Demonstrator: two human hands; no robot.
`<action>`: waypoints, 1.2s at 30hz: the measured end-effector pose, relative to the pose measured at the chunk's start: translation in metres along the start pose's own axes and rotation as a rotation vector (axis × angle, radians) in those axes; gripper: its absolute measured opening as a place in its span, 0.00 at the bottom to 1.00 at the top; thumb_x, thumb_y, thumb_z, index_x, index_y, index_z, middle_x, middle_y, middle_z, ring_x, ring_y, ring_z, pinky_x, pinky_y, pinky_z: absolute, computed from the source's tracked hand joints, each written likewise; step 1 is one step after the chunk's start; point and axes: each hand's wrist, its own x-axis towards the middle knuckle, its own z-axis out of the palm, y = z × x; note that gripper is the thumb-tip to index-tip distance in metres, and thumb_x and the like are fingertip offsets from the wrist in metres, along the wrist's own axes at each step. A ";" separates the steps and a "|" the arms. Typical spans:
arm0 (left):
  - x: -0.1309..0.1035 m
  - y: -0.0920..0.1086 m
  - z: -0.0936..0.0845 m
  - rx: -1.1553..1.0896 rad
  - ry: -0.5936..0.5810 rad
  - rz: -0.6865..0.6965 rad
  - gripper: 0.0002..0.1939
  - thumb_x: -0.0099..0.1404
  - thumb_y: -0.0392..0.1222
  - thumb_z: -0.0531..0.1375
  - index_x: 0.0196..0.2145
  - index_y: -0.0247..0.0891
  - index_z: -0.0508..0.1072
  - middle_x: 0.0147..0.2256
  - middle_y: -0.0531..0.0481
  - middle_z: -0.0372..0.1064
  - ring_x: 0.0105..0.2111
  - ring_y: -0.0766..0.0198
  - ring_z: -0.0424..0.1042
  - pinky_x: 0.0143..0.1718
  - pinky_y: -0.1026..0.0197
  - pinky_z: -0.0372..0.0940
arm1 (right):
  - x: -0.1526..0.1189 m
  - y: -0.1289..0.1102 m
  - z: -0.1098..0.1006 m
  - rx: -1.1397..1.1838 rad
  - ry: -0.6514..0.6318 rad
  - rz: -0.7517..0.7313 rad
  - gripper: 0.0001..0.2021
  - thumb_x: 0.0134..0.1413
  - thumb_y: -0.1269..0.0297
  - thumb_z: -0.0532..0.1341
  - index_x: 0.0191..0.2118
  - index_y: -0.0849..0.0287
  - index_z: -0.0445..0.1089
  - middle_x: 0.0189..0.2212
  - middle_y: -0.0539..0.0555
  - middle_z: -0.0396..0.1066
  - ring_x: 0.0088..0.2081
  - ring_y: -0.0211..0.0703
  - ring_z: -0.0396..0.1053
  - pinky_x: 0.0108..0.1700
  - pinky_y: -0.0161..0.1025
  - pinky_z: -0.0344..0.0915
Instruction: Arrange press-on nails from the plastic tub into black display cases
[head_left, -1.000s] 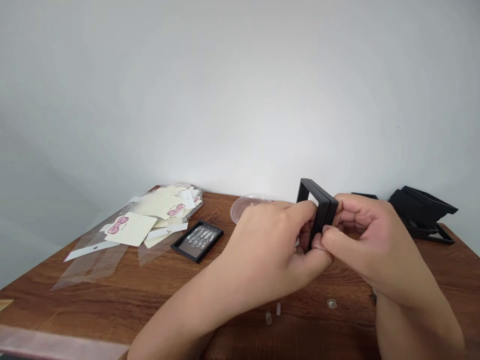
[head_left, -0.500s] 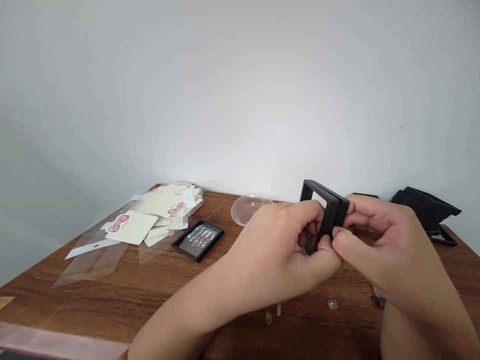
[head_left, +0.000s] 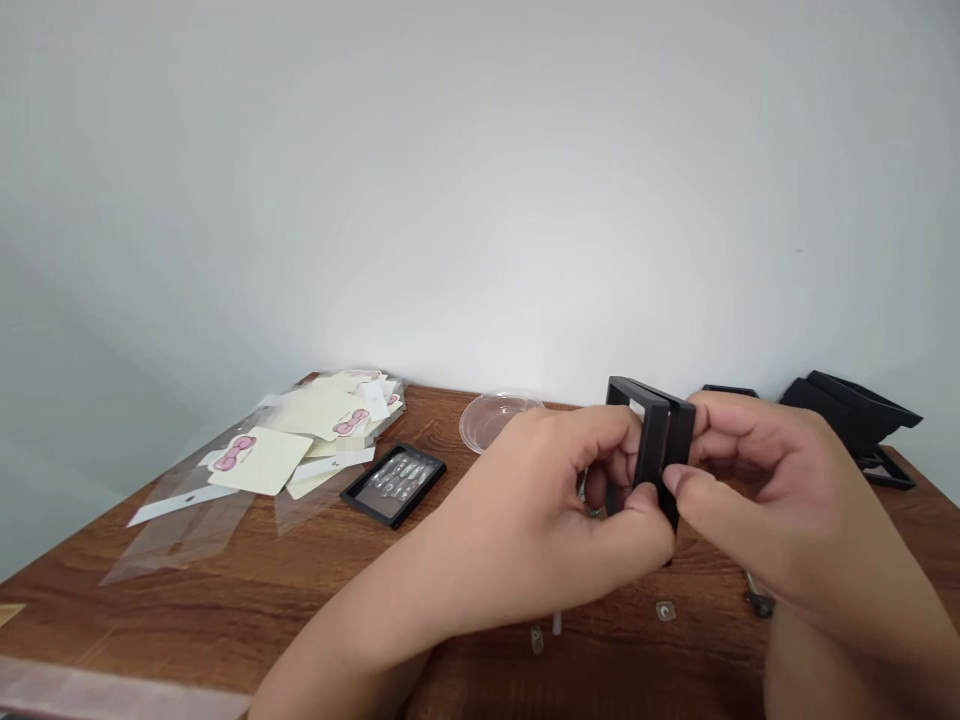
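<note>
Above the wooden table, a black frame case stands upright between my hands, its two halves slightly apart along the top. My left hand pinches its left half, thumb on the near edge and fingers inside the window. On the other half, my right hand grips with thumb and fingers, the thumb tip at the seam. A second black frame with several clear, shiny nail-shaped pieces lies flat left of my left forearm. Below my hands are a small clear square piece and another small piece.
Cream cards with pink bows and clear sleeves cover the left side. A clear round dish sits near the wall. More black frames are heaped at the right, beyond my right hand.
The held case has tipped and come slightly lower, and the gap between its halves looks a little wider at the top. Both hands keep their grip.
</note>
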 end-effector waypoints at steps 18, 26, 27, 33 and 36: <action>-0.005 -0.001 -0.033 -0.409 0.072 0.031 0.06 0.53 0.33 0.53 0.22 0.38 0.68 0.20 0.55 0.62 0.22 0.69 0.63 0.22 0.68 0.62 | -0.015 0.018 -0.055 0.303 -0.083 -0.089 0.06 0.57 0.58 0.65 0.32 0.53 0.75 0.22 0.55 0.72 0.20 0.41 0.68 0.20 0.36 0.71; 0.001 -0.009 -0.038 -0.587 0.026 -0.025 0.04 0.52 0.33 0.55 0.23 0.37 0.68 0.20 0.56 0.60 0.20 0.71 0.59 0.21 0.67 0.58 | -0.010 0.020 -0.052 0.420 -0.103 -0.082 0.07 0.54 0.55 0.68 0.31 0.52 0.76 0.19 0.52 0.70 0.18 0.43 0.70 0.18 0.38 0.71; 0.002 -0.010 -0.039 -0.600 0.020 -0.029 0.03 0.52 0.34 0.55 0.22 0.37 0.67 0.20 0.56 0.61 0.20 0.71 0.59 0.21 0.67 0.58 | -0.011 0.019 -0.052 0.421 -0.100 -0.093 0.08 0.53 0.55 0.68 0.30 0.52 0.76 0.19 0.53 0.71 0.18 0.43 0.70 0.18 0.38 0.71; 0.005 -0.011 -0.037 -0.623 -0.040 -0.005 0.03 0.53 0.35 0.55 0.24 0.37 0.67 0.23 0.51 0.70 0.24 0.66 0.66 0.26 0.64 0.62 | -0.022 0.014 -0.061 0.511 0.046 0.080 0.11 0.46 0.53 0.72 0.26 0.51 0.74 0.14 0.50 0.67 0.15 0.38 0.66 0.19 0.34 0.66; 0.005 -0.013 -0.029 -0.607 -0.067 0.015 0.06 0.60 0.40 0.58 0.27 0.38 0.68 0.29 0.48 0.75 0.31 0.62 0.72 0.33 0.61 0.67 | -0.020 0.016 -0.058 0.481 -0.023 -0.009 0.11 0.45 0.51 0.72 0.27 0.50 0.75 0.13 0.50 0.67 0.17 0.41 0.68 0.22 0.37 0.71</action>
